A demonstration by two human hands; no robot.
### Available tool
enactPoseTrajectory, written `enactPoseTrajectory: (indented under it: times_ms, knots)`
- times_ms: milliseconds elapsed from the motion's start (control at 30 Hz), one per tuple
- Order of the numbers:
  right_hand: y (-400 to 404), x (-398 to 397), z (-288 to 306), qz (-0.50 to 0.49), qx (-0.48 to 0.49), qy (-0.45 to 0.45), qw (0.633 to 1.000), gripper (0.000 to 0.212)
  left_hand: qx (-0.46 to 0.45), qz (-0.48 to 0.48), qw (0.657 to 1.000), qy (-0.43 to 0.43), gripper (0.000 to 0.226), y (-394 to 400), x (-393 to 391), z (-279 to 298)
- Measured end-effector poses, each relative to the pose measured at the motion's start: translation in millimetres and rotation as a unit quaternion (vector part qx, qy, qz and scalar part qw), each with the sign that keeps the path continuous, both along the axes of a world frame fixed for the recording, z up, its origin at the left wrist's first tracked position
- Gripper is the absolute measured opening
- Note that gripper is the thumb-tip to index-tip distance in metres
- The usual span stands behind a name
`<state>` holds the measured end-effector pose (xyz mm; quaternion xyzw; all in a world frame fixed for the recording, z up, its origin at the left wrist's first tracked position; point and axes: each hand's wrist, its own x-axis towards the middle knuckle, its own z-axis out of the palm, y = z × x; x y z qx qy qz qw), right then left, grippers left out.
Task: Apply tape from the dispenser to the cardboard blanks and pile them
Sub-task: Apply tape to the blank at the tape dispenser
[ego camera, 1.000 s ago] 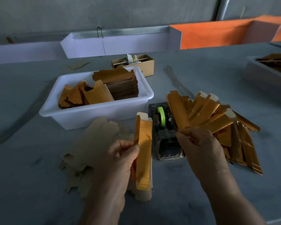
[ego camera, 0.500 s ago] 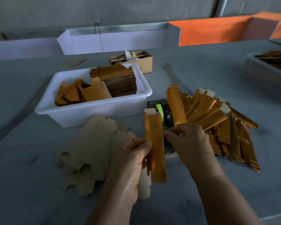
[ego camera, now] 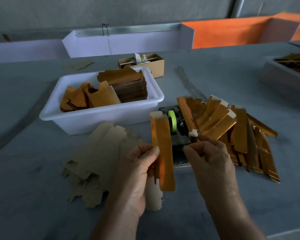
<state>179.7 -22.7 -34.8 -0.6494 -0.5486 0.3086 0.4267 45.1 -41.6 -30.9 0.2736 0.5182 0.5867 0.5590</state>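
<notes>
My left hand (ego camera: 142, 163) grips a folded gold cardboard blank (ego camera: 163, 148) and holds it upright over the table. Just behind it stands the black tape dispenser (ego camera: 179, 137) with its green roll (ego camera: 172, 122). My right hand (ego camera: 210, 158) is at the dispenser's front. Its thumb and fingers pinch what looks like a short pale strip of tape (ego camera: 194, 133), a little apart from the blank. A fanned pile of gold blanks (ego camera: 235, 132) lies to the right of the dispenser.
Flat brown blanks (ego camera: 102, 153) are spread on the table at the left, under my left hand. A white tub (ego camera: 97, 118) behind them holds more gold blanks. A small cardboard box (ego camera: 156, 66) sits further back, and a grey tub (ego camera: 284, 80) at the far right.
My left hand raised the blank and moved it right, toward the dispenser. My right hand came up against the blank's edge, then drew slightly away to the dispenser's front.
</notes>
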Motion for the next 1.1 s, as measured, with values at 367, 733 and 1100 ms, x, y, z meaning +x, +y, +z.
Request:
enactPoseTrajectory:
  times_ms: [367, 733, 1100]
  knots:
    - [-3, -10, -5, -0.025, 0.054, -0.041, 0.997, 0.031, 0.033, -0.05, 0.983, 0.172, 0.013, 15, 18, 14]
    - [-14, 14, 18, 0.031, 0.061, -0.023, 0.997, 0.015, 0.005, -0.059, 0.967, 0.247, 0.01, 12, 18, 23]
    - [-25, 20, 46, 0.227, 0.02, 0.118, 0.967, 0.025, -0.011, -0.104, 0.982, 0.156, 0.001, -11, 15, 34]
